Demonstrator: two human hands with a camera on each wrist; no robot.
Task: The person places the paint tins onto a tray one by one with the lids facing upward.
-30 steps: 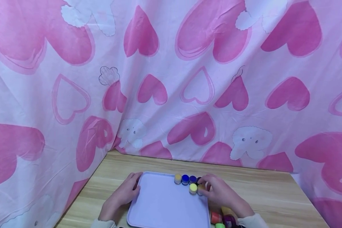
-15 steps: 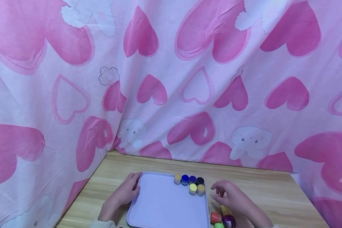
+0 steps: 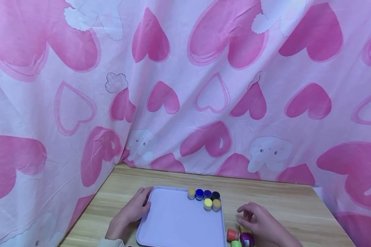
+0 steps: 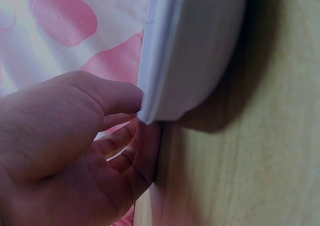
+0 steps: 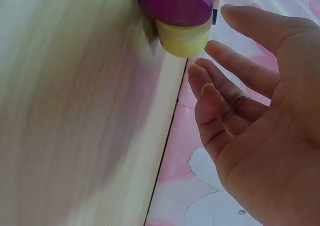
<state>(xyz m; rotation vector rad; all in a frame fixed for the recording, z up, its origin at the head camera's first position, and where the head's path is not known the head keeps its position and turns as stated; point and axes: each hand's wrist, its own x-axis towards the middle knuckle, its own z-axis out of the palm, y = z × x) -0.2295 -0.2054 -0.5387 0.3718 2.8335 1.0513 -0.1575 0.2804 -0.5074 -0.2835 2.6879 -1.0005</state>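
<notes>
My left hand [image 3: 133, 206] holds the left rim of a white tray [image 3: 176, 223]; in the left wrist view the thumb lies on the tray edge [image 4: 160, 55] and the fingers bend below it. Small paint jars stand in the tray's far right corner: a tan jar [image 3: 191, 193], a blue one [image 3: 199, 194], a dark purple one [image 3: 207, 195] and a black one [image 3: 215, 195], with a yellow jar [image 3: 208, 204] and an ochre jar [image 3: 216, 205] in front. My right hand [image 3: 259, 219] hovers right of the tray, fingers loosely bent and holding nothing, near a purple jar [image 5: 177, 5].
Right of the tray on the wooden table [image 3: 290, 206] lie a red-orange jar [image 3: 233, 235], a green-topped jar [image 3: 236, 244] and a yellow jar [image 5: 184, 38], partly hidden by the purple one. A pink heart-patterned curtain [image 3: 185, 137] hangs behind and at the left.
My right hand has let go of the ochre jar at the tray's corner and moved right and down toward the loose jars. The left hand stays at the tray's rim.
</notes>
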